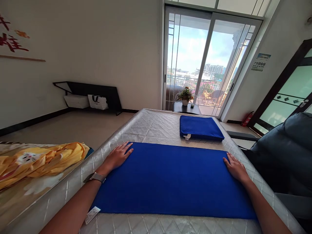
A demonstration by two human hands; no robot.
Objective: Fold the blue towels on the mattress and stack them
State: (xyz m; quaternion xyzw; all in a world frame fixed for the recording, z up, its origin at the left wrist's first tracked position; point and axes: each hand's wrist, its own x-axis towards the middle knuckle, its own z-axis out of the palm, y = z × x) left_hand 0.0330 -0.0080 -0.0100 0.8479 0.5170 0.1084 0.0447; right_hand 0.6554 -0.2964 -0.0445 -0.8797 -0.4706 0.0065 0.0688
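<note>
A flat blue cloth (175,182) lies spread across the quilted silver mattress (148,128), with a white tag (92,214) at its near left corner. My left hand (119,155) rests open on the cloth's far left corner, fingers stretched out; a watch is on that wrist. At the far right corner, my right hand (236,166) also lies flat with its fingers extended. Beyond the cloth sits a folded blue cloth (201,127) with a white tag hanging from its near edge. Neither hand touches that folded one.
Left of the mattress is a patterned bed surface with a yellow cloth (48,159). A dark leather seat (282,156) stands close on the right. Behind the mattress are a small table with a potted plant (185,96) and a glass sliding door. A black rack (95,94) stands by the wall.
</note>
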